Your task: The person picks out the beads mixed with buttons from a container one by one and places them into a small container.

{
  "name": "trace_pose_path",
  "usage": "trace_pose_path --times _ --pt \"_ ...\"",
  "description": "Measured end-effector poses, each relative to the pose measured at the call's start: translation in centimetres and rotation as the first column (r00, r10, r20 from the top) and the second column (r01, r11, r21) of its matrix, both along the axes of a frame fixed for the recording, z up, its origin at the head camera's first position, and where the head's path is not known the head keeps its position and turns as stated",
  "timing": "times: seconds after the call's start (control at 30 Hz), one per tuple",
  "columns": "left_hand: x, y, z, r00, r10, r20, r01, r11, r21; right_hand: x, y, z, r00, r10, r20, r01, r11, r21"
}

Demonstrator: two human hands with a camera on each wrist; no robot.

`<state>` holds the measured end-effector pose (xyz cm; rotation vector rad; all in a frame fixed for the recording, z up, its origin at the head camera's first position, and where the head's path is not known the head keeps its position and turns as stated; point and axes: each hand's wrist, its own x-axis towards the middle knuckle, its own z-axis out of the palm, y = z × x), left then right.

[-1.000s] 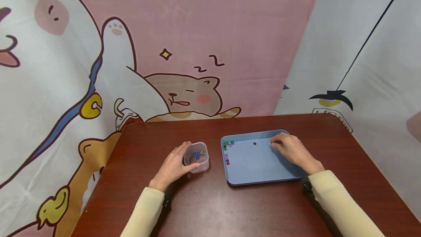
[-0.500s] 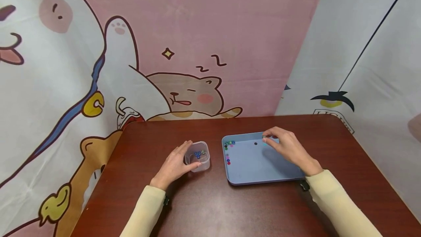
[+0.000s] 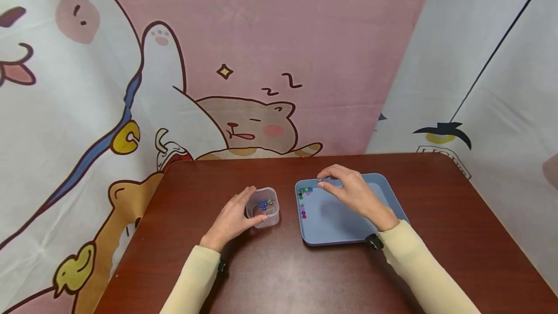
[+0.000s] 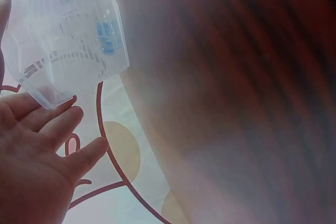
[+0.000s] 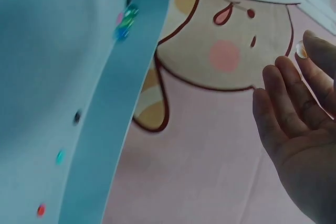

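Note:
My left hand (image 3: 230, 221) rests around a small clear plastic box (image 3: 271, 221), thumb on the near side and fingers on the far side. Inside it lie several blue marbles (image 3: 263, 204) and a greenish one. Over the far part of a light blue tray (image 3: 335, 224), my right hand (image 3: 354, 195) pinches a small marble (image 5: 301, 50) between thumb and forefinger. It looks clear with some orange in the right wrist view. More coloured marbles (image 3: 303, 192) sit along the tray's left end.
Box and tray stand side by side on a dark red-brown table (image 3: 261, 270). Black, turquoise and red marbles (image 5: 41, 210) lie by the tray's far wall in the right wrist view. A cartoon-printed cloth (image 3: 340, 62) hangs behind the table.
The right hand has risen from the tray's right part with the marble and moved left toward the tray's far left corner. The left hand stays at the box.

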<state>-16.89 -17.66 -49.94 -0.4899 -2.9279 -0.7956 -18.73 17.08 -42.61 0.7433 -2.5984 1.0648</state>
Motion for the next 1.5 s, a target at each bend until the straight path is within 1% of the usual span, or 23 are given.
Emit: trace_pose_path --times 0.13,0.27,0.4,0.6,0.73,0.9,1.03,1.37,1.5 --pt "0.0 0.0 0.1 1.0 -0.004 0.006 0.004 1.0 -0.001 -0.3 -2.0 0.2 0.998 0.054 -0.017 -0.054 0.998 -0.019" --pt "-0.1 0.0 0.2 1.0 -0.002 0.012 0.002 1.0 0.0 -0.8 -4.0 0.5 0.99 0.13 -0.049 -0.131 0.991 -0.014" --pt "-0.1 0.0 0.2 1.0 -0.005 0.009 0.005 1.0 0.004 -1.0 -5.7 0.6 0.978 0.201 -0.063 -0.199 0.979 0.036" --pt "-0.2 0.0 0.1 1.0 -0.014 -0.007 0.014 1.0 0.0 -1.5 -8.1 0.2 0.959 0.263 -0.108 -0.246 0.957 0.151" --pt "-0.3 0.0 0.0 1.0 -0.015 -0.002 0.015 1.0 0.0 -1.8 -9.2 -0.2 0.948 0.304 -0.095 -0.281 0.939 0.196" --pt "-0.3 0.0 0.0 1.0 -0.018 0.0 0.018 1.0 -0.01 -1.8 -10.4 -0.7 0.934 0.354 -0.042 -0.335 0.912 0.236" --pt "-0.3 0.0 0.0 1.0 -0.022 -0.007 0.022 1.0 -0.019 -1.7 -11.0 -1.2 0.927 0.374 -0.012 -0.357 0.894 0.272" --pt "-0.3 -0.1 -0.1 1.0 -0.027 -0.013 0.026 0.999 -0.022 -1.9 -11.9 -2.0 0.92 0.391 -0.024 -0.357 0.861 0.363" --pt "-0.3 -0.1 -0.1 1.0 -0.029 -0.012 0.029 0.999 -0.02 -2.1 -12.1 -2.5 0.919 0.394 -0.023 -0.356 0.852 0.383"
